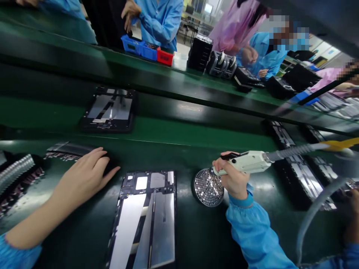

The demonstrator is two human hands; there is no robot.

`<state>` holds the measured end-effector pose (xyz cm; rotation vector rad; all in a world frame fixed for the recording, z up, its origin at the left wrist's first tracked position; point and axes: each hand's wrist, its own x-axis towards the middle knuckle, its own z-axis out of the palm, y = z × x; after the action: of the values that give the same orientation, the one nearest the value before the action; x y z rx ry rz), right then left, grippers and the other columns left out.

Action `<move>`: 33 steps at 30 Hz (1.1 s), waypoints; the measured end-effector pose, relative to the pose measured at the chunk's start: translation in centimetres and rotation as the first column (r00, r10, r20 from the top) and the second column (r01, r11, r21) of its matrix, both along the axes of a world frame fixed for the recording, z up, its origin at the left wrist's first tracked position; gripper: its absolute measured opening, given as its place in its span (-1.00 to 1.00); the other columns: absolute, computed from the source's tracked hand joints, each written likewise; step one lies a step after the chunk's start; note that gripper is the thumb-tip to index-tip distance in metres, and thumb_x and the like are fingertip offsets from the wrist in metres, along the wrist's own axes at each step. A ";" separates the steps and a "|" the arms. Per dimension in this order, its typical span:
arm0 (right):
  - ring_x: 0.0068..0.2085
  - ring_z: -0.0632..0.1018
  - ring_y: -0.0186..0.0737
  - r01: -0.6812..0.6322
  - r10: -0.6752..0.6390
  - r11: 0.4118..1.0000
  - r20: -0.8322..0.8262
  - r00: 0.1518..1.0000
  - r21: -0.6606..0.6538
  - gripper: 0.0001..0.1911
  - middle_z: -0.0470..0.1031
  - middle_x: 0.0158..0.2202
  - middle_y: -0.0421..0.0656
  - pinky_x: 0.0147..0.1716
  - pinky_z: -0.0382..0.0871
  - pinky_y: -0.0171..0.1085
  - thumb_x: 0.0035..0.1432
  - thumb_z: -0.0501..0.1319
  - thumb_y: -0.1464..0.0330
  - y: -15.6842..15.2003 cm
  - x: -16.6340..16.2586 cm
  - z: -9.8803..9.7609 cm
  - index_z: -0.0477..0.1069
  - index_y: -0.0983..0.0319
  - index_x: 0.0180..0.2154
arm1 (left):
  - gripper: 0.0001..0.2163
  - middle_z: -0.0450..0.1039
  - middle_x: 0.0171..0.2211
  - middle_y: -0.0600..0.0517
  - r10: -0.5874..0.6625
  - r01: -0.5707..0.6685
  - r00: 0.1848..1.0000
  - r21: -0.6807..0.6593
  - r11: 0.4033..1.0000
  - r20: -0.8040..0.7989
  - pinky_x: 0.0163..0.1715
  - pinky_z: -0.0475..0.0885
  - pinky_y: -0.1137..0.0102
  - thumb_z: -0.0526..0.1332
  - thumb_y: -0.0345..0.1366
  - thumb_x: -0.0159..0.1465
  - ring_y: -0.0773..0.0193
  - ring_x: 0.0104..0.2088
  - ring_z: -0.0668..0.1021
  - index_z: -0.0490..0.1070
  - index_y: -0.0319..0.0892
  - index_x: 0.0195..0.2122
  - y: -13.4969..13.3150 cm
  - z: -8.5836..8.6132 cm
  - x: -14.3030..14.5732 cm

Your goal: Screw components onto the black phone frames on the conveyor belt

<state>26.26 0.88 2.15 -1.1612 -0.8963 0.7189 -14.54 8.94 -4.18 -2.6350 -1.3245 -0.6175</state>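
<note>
Here's the right hand [235, 182], wrapped firmly around a pale white electric screwdriver with a black lever [249, 163], its nose angled down to the left. That nose sits right at the upper edge of a round, silver perforated metal dish [208, 204], just left of the fist, and the dish is scattered with small shiny screws [212, 182]. Whether the tip actually touches a screw, I can't tell.

Over to the left hand [86, 173]: palm down, fingers stretched forward and close together, thumb spread wide. Just beyond its knuckles lies a bundle of thin black strips with fringed ends [70, 149]; contact there is hard to judge.

Between the two hands, nearer the body, lies the opened flat tablet with a black frame and silver-grey inner panels [164, 228], apart from both. Past the left fingertips, farther out, there's a second opened black tablet with grey panels [109, 108]. And out to the right of the right hand, rows of black-framed, silver-centred devices [301, 172] line the dark green glossy bench [157, 155].
</note>
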 end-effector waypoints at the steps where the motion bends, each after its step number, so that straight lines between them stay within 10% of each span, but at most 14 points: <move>1: -0.58 0.44 -0.30 0.003 -0.003 1.000 0.004 1.000 -0.001 -0.80 0.38 -0.64 -0.34 -0.47 0.40 -0.21 -0.03 0.29 0.44 0.0 0.0 -0.1 0.41 0.19 -0.28 | -0.72 0.51 -0.05 -0.10 -0.001 0.001 1.000 0.011 1.000 -0.008 0.07 0.51 -0.08 0.09 -0.05 0.42 -0.11 0.13 0.51 0.31 -0.15 -0.28 0.1 0.1 0.3; 11: -0.60 0.41 -0.33 0.001 -0.001 1.000 0.038 0.999 0.000 -0.82 0.32 -0.65 -0.36 -0.49 0.38 -0.22 -0.02 0.26 0.46 0.2 -0.1 -0.2 0.41 0.17 -0.29 | -0.65 0.54 -0.10 0.10 0.155 -0.155 0.988 -0.066 0.986 -0.001 -0.34 0.43 0.52 0.06 -0.03 0.43 0.34 -0.27 0.56 0.38 -0.17 -0.35 0.0 1.8 1.1; 20: -0.61 0.40 -0.34 0.019 -0.019 1.000 0.028 0.999 -0.005 -0.81 0.33 -0.65 -0.35 -0.50 0.37 -0.22 -0.05 0.27 0.47 0.5 -0.2 -0.4 0.40 0.18 -0.31 | -0.73 0.55 -0.08 0.03 -0.003 -0.001 0.973 0.017 1.000 0.231 -0.05 0.58 0.27 0.08 -0.12 0.45 0.23 -0.12 0.62 0.50 -0.15 -0.21 -1.7 4.0 2.7; 33: -0.60 0.43 -0.31 0.004 -0.004 1.000 0.027 1.000 0.001 -0.82 0.37 -0.65 -0.34 -0.48 0.38 -0.20 -0.04 0.27 0.45 0.5 -0.1 -0.8 0.39 0.20 -0.31 | -0.85 0.59 -0.21 0.07 0.008 0.163 0.881 -0.319 0.934 0.473 -0.81 0.31 0.65 0.22 -0.16 0.34 0.35 -0.41 0.61 0.56 -0.02 -0.22 -6.4 6.3 6.1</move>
<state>26.17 1.41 1.38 -1.1747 -0.9166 0.7006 -8.44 2.58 2.09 -2.9551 -1.5811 -1.2001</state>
